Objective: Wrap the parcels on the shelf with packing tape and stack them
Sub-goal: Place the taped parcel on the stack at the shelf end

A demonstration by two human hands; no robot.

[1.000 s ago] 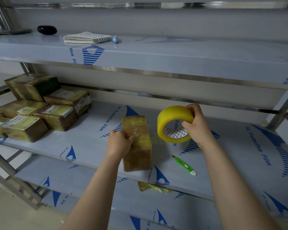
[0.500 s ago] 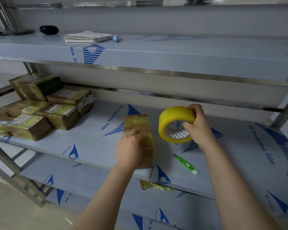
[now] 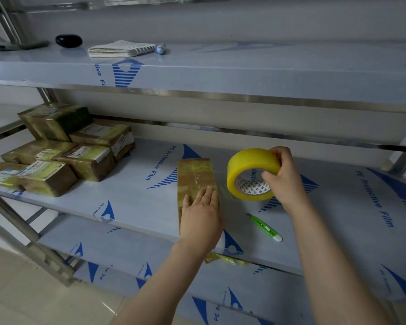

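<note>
Judged parcel [image 3: 195,174] stiff, light, tape-slick; best gripped across long sides. On it lay left hand [image 3: 201,214], fingers [image 3: 206,195] flat; beside parcel, right hand [image 3: 284,179] curled fingers [image 3: 279,152] round tape roll [image 3: 251,170].

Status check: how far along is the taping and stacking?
Done: several taped parcels sit piled at far left. In hand: the left hand presses flat on one parcel while the right hand grips the tape roll beside it. Left: finish and cut the tape, the green cutter lying untouched, then add this parcel to the pile.
</note>
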